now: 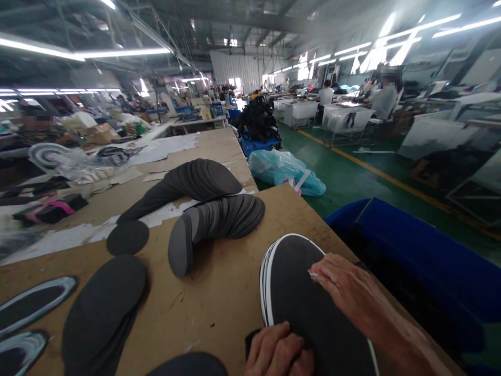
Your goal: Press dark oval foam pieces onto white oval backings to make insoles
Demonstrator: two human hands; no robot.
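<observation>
In front of me lies a stack of dark insole-shaped pieces [297, 271] with white edges. My right hand [338, 279] rests over the right side of the top piece, its fingers pressed together. A tiny whitish bit shows at its fingertips, too small to name. At the near left edge of the same stack is my left hand [279, 352], fingers curled inward. A small black thing [250, 340] peeks out beside it, mostly hidden by the hand. Fanned rows of plain dark insole pieces [223, 216] lie farther up the table.
Another dark stack [105, 303] and white-rimmed pieces [37, 303] lie left on the brown tabletop [188, 308]. A blue bin [422, 261] stands beyond the table's right edge. Past it are a light-blue plastic bag [287, 169] and a green floor. People sit at far tables.
</observation>
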